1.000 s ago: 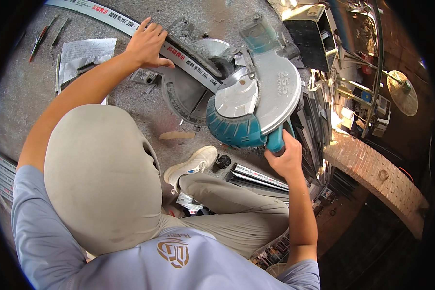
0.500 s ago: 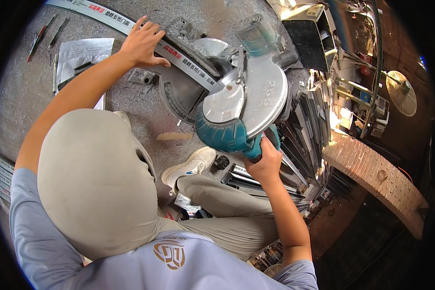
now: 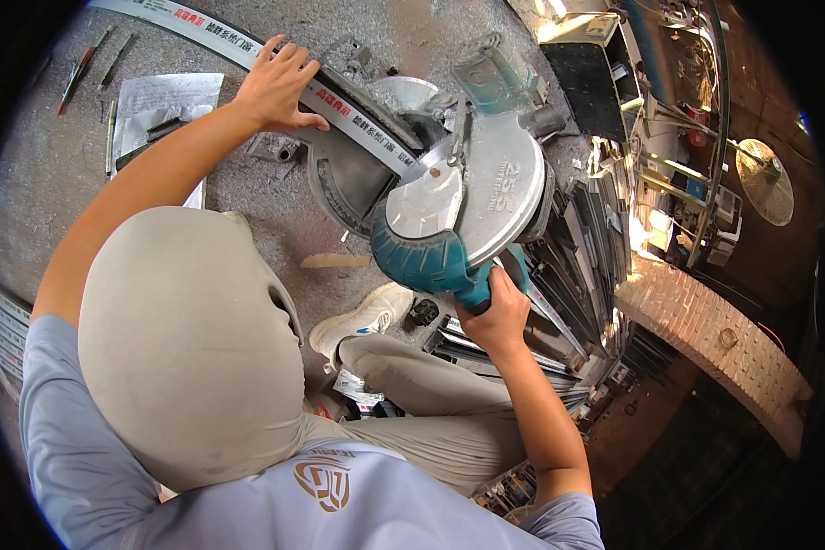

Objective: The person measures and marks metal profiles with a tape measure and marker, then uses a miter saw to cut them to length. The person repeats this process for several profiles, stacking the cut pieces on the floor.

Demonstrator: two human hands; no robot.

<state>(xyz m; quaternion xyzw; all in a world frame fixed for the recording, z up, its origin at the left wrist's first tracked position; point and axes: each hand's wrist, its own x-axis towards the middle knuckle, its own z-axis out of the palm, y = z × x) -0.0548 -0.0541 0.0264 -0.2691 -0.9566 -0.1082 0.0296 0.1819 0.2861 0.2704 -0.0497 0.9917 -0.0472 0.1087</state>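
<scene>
A long metal profile with a white printed film lies across the miter saw, its near-right end at the silver blade guard. My left hand grips the profile left of the saw, fingers over its far edge and thumb stretched toward the saw. My right hand is wrapped round the saw's teal handle. The saw has a teal lower housing, and the guard hides most of its blade. Grey metal fence parts stand behind the profile, and the saw's base shows in front of it.
Printed paper sheets with dark offcuts on them lie at the left, near a red pen-like tool. Several dark profiles lie right of the saw. My shoe rests near a small black object. Metal chips litter the surface.
My right hand and the saw handle have shifted very slightly left and toward me. My left hand keeps its hold on the profile. The whole view has moved a little.
</scene>
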